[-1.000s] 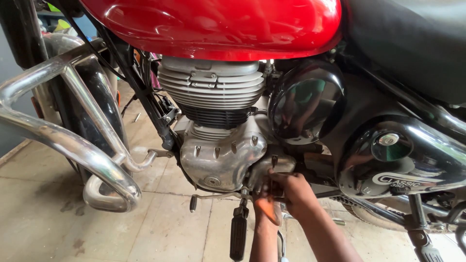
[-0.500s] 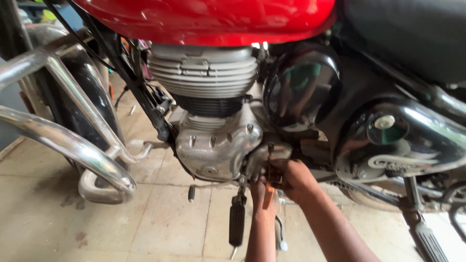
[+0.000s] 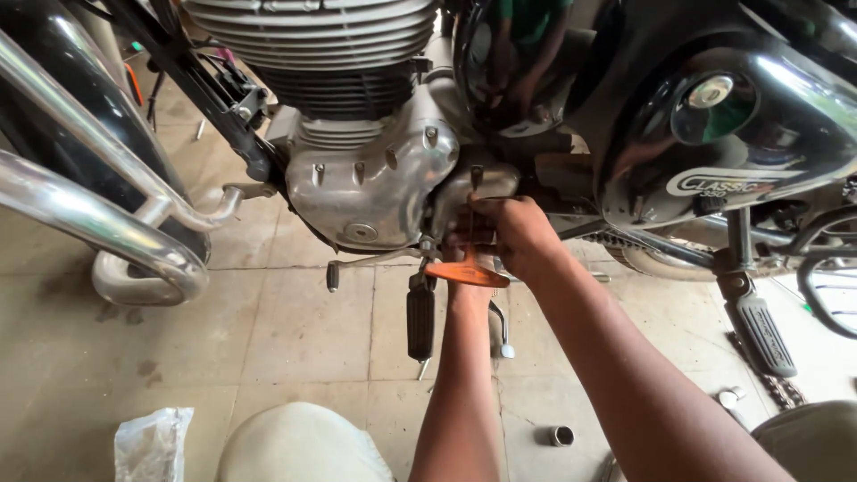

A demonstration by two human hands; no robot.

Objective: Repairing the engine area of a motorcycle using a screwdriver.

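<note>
Right hand clenched around orange-handled tool at silver engine case; left hand mostly hidden behind, grip unclear, perhaps steadying. Rigid, light, probably greasy; best held by the handle.

Motorcycle repair workshop — motorcycle | loose socket — tiled floor
</note>
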